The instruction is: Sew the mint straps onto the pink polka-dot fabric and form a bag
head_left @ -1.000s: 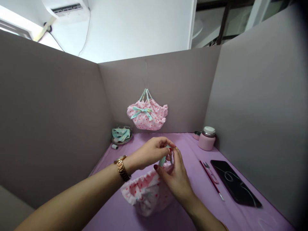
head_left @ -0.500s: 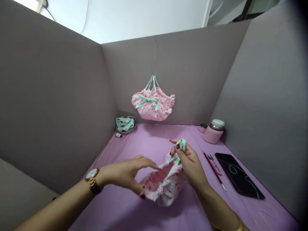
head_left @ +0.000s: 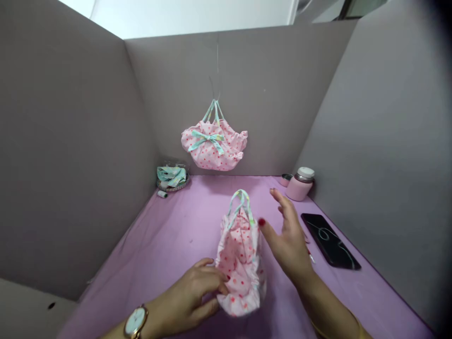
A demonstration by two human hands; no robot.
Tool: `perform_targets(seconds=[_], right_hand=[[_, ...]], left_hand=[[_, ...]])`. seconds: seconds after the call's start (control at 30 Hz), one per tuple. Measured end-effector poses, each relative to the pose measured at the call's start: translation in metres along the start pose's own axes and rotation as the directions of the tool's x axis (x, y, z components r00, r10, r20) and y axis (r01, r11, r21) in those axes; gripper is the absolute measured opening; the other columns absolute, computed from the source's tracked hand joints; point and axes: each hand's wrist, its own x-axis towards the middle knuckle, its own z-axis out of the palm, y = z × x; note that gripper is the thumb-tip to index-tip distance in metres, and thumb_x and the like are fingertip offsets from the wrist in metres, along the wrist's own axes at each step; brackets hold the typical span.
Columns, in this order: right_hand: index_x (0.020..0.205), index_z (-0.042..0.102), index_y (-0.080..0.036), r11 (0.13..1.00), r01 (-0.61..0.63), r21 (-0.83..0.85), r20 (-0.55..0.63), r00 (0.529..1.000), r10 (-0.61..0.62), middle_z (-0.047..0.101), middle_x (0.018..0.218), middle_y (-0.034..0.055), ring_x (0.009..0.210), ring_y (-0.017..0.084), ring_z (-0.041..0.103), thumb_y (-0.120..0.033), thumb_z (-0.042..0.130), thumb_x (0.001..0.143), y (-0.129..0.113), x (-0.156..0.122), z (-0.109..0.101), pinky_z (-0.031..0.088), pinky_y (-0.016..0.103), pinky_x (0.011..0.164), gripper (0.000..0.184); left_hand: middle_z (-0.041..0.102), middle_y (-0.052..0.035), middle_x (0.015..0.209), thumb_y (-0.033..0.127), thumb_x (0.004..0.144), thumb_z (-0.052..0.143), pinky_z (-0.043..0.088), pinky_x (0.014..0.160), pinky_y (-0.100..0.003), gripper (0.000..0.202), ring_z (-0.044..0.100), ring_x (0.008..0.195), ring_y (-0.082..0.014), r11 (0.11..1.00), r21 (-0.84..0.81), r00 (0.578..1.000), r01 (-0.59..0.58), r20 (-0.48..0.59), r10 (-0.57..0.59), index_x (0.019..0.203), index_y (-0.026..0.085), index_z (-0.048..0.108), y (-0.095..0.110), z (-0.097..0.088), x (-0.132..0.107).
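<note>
A pink cloth piece [head_left: 243, 282] with red dots, gathered edges and mint-green looped straps [head_left: 240, 202] is in front of me over the purple cloth, its hollow inside facing me. My left hand [head_left: 201, 289], with a watch on the wrist, has its fingers closed on the lower left edge of the piece. To the right of the piece is my right hand [head_left: 287, 240], empty, with thumb and fingers apart. Its thumb tip is close to the straps. A similar pink dotted piece [head_left: 215, 150] with a mint bow hangs by its straps at the back wall.
Mint fabric [head_left: 171, 175] lies in a tray at the back left, near a small thread spool [head_left: 162, 193]. At right are a pink jar [head_left: 300, 185] with a white lid and a black phone [head_left: 330, 240]. A red pen-like tool [head_left: 310, 255] is partly behind my right hand. Grey partitions surround the table.
My right hand has let go of the mint straps, opened and moved right. The cloth piece has turned, its straps now standing up. My left hand has closed on its lower left edge.
</note>
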Motion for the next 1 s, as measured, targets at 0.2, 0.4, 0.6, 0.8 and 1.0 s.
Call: perform_targets(seconds=[0.2,0.4,0.6,0.8,1.0], right_hand=[[0.105,0.054,-0.019,0.869,0.495,-0.026,0.618,0.691,-0.375,0.065,0.088,0.0025,0.094,0.019,0.055,-0.046,0.058,0.078,-0.015,-0.065,-0.024,0.016,0.037,0.104,0.039],[0.079,0.055,-0.020,0.920,0.389,-0.041,0.551,0.777,-0.304,0.059,0.067,-0.0022,0.083,0.014,0.054,-0.017,0.043,0.087,0.001,-0.085,-0.016,0.009,0.038,0.102,0.014],[0.076,0.048,-0.019,0.972,0.232,-0.028,0.688,0.710,-0.150,0.059,0.075,0.0000,0.086,0.015,0.053,-0.012,0.039,0.086,-0.005,-0.084,-0.026,0.011,0.041,0.103,0.016],[0.076,0.048,-0.019,0.986,0.165,-0.022,0.679,0.726,-0.106,0.058,0.075,0.0004,0.088,0.018,0.051,-0.015,0.043,0.083,-0.009,-0.083,-0.024,0.019,0.044,0.099,0.010],[0.067,0.044,-0.018,0.990,0.142,-0.021,0.620,0.779,-0.099,0.056,0.068,-0.0003,0.078,0.016,0.052,-0.011,0.041,0.083,-0.005,-0.088,-0.023,0.026,0.042,0.094,0.018]], left_hand=[[0.065,-0.0005,0.085,0.016,0.084,0.047,0.024,0.101,-0.034,0.011,0.059,0.081,-0.0126,0.999,-0.017,0.999,0.045,-0.017,-0.045,0.092,0.020,0.054,-0.005,0.021,-0.002],[0.066,-0.0004,0.083,0.049,0.077,0.055,0.023,0.096,-0.035,0.032,0.059,0.081,-0.0158,0.999,-0.040,0.999,0.037,-0.017,-0.038,0.090,0.020,0.056,-0.009,0.032,0.005],[0.063,0.0007,0.069,0.050,0.089,0.023,0.028,0.082,-0.030,0.050,0.055,0.069,-0.0132,0.999,0.036,0.999,0.021,0.036,-0.023,0.066,0.018,0.055,-0.006,0.039,0.010],[0.058,0.0017,0.072,0.036,0.090,0.034,0.029,0.083,-0.030,0.030,0.050,0.070,-0.0132,0.983,-0.088,0.987,0.159,0.026,-0.158,0.072,0.019,0.051,0.004,0.039,0.011],[0.047,0.0030,0.061,0.038,0.091,0.030,0.034,0.072,-0.028,0.034,0.043,0.065,-0.0141,0.914,-0.244,0.938,0.324,-0.046,-0.345,0.069,0.019,0.048,-0.004,0.051,0.010]])
